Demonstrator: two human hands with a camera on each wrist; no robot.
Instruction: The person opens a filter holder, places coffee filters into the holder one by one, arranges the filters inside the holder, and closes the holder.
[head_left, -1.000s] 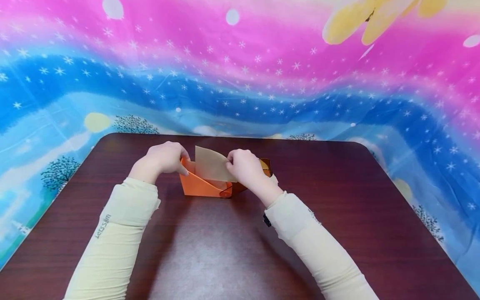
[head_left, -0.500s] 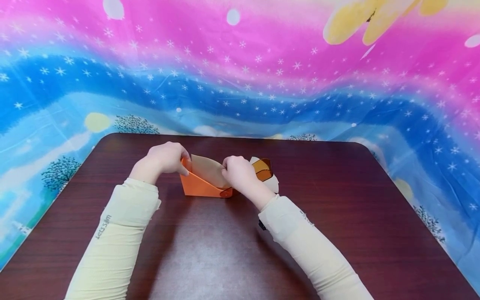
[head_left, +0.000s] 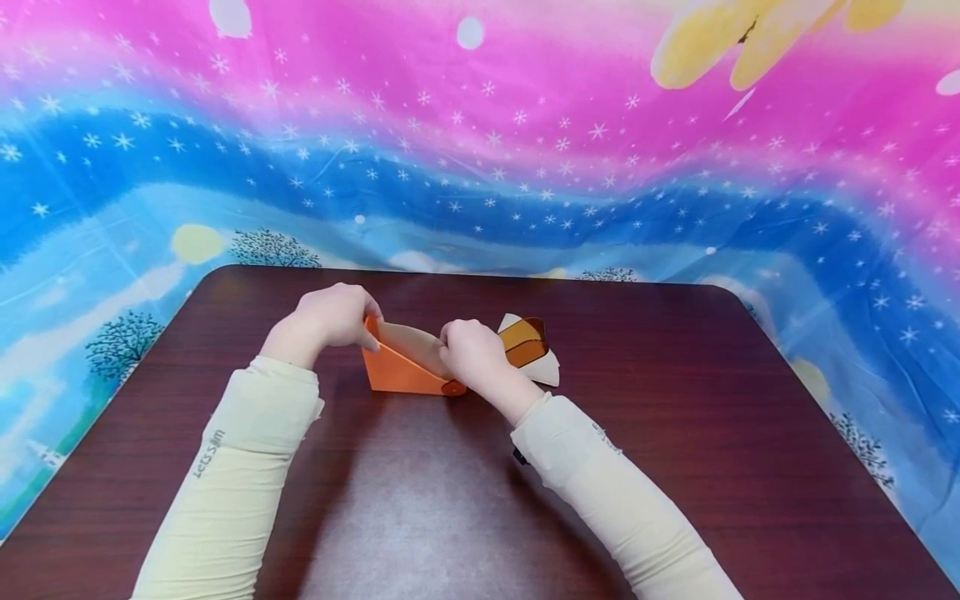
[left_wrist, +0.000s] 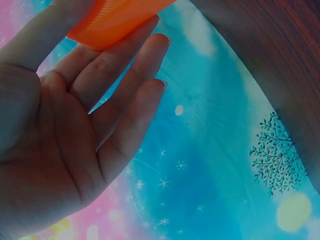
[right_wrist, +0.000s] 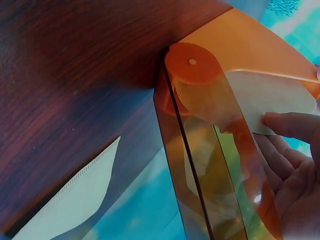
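An orange filter holder [head_left: 405,368] with sloping sides stands on the table in the head view. My left hand [head_left: 333,317] grips its tall left end between thumb and fingers. Inside lies a tan paper coffee filter [head_left: 412,343], whose upper edge shows above the sloping wall. My right hand [head_left: 474,350] pinches this filter at its right edge; the right wrist view shows thumb and fingers [right_wrist: 287,125] on the paper. A see-through amber lid [right_wrist: 200,180] hangs swung back from the round hinge [right_wrist: 192,62]. In the left wrist view only a corner of the orange holder [left_wrist: 115,22] shows.
Another pale coffee filter [head_left: 546,370] with a crimped edge lies on the table right of my right hand, partly under the amber lid. The dark wooden table [head_left: 675,467] ends at a patterned cloth backdrop [head_left: 480,167].
My right hand has moved down and left, lowering the filter from above the orange holder into it. The left hand has stayed on the holder. More of the other filter now shows.
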